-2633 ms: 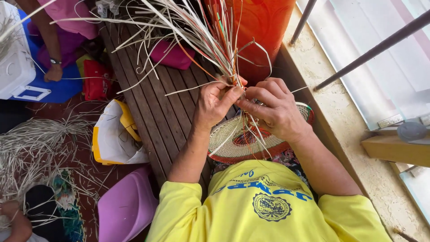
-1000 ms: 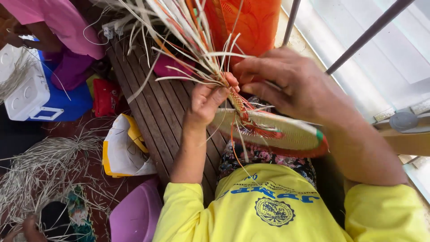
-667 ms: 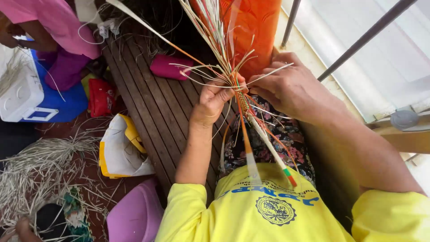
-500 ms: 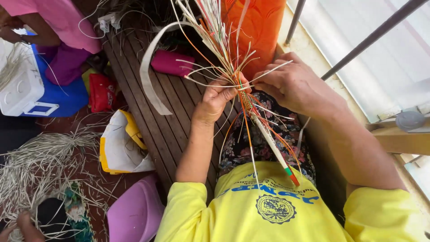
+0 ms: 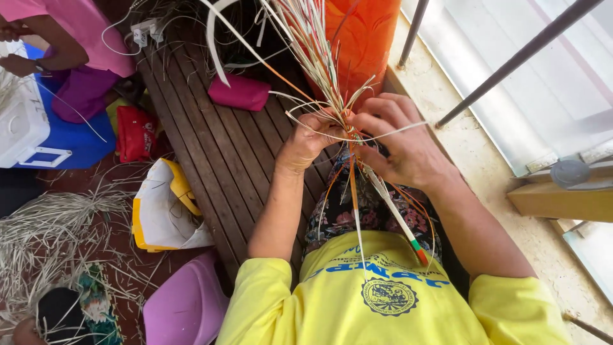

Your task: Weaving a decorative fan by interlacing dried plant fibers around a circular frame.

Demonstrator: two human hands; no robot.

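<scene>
Woven disc [image 5: 383, 204] held edge-on above lap, rim toward camera; loose strips [image 5: 306, 38] fanning up from working point.

Judged best practice: weave point kept pinched firmly, one strip drawn at a time, tension kept even, remaining strips kept clear of crossing.

Left hand [image 5: 308, 142] clenched on strip bundle at weave point, wrist bent inward. Right hand [image 5: 399, 144] arched over, pale strip [image 5: 389, 133] pinched at fingertips, forearm angled down-right. Slatted worktop [image 5: 217, 140] alongside.
</scene>
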